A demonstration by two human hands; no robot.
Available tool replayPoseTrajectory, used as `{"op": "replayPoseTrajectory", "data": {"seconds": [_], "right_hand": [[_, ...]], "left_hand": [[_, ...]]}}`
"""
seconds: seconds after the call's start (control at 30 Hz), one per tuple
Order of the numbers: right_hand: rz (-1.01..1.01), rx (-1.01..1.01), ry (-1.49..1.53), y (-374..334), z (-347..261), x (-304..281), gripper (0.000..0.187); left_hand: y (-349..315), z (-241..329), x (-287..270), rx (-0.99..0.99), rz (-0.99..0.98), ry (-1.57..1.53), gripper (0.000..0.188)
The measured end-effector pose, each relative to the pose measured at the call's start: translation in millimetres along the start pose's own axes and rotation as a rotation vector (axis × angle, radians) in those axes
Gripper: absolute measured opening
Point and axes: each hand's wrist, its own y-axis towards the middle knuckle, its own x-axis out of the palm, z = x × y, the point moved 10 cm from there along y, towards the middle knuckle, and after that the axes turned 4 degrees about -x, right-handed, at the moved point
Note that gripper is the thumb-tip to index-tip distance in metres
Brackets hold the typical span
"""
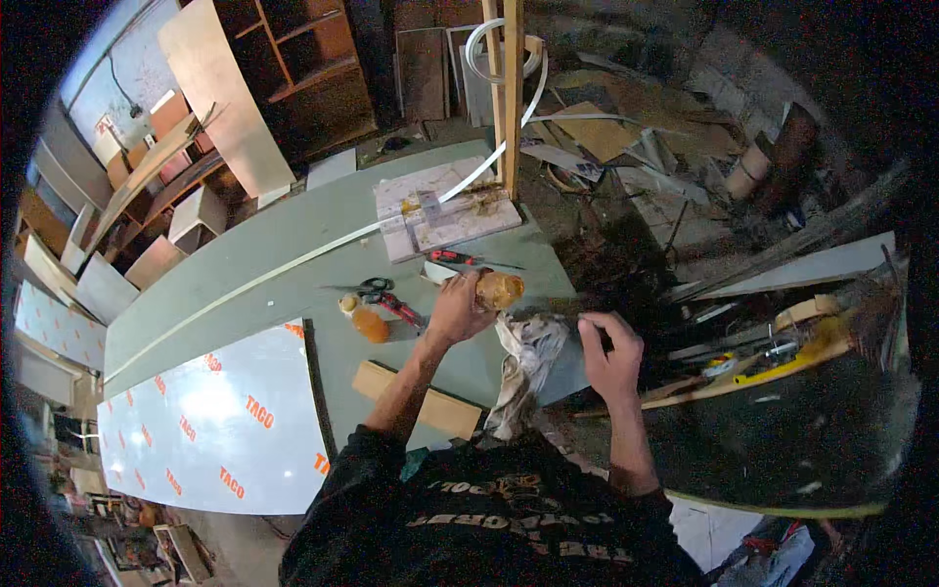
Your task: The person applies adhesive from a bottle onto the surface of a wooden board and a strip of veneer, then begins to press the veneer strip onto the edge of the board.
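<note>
My left hand (460,310) is wrapped round an amber-coloured container (502,291), held tilted above the grey-green tabletop. To its right, my right hand (611,354) is closed with the fingertips pinched together. Whatever lies in that pinch, if anything, is too small and dark to make out. Below the container a crumpled, stained white rag (528,357) hangs over the table's near edge. Left of my left hand lie an orange bottle (368,325) with a pale cap, red-handled pliers (399,310) and dark-handled scissors (376,285). Just beyond it is a red-and-black screwdriver (455,257).
A glossy white panel (215,421) with orange printing covers the near left. A wooden block (416,399) lies before me. Pale edging strip (284,264) runs across the tabletop (245,284) to a stained board (469,220) beside a wooden post (514,108). A cluttered dark bench (763,421) stands right.
</note>
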Motion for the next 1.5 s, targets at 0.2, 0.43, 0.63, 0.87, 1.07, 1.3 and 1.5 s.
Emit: {"op": "replayPoseTrajectory", "data": {"seconds": [0.2,0.43,0.63,0.87,1.07,1.3,1.5], "right_hand": [[-0.057,-0.170,0.190,80.4,10.9,9.1,0.009],[-0.050,-0.059,0.420,98.7,58.8,48.5,0.013],[-0.111,0.021,0.570,95.6,81.5,90.2,0.017],[-0.187,0.061,0.516,102.9,73.9,98.7,0.016],[-0.336,0.061,0.315,112.5,70.9,107.9,0.013],[-0.296,-0.035,0.260,124.5,62.3,101.9,0.013],[-0.466,0.071,0.276,131.2,59.3,104.1,0.020]], "left_hand": [[27.9,64.7,-61.6,0.116,0.144,0.310,0.058],[54.7,95.7,-105.1,0.200,0.053,0.642,0.053],[65.3,103.1,-123.8,0.191,-0.009,0.754,0.055],[75.9,116.5,-139.8,0.217,-0.064,0.875,0.057],[77.1,110.8,-144.6,0.224,-0.067,0.898,0.056],[76.7,129.1,-149.4,0.351,0.031,0.930,0.050],[74.5,132.1,-144.2,0.354,0.082,0.895,0.038]]}}
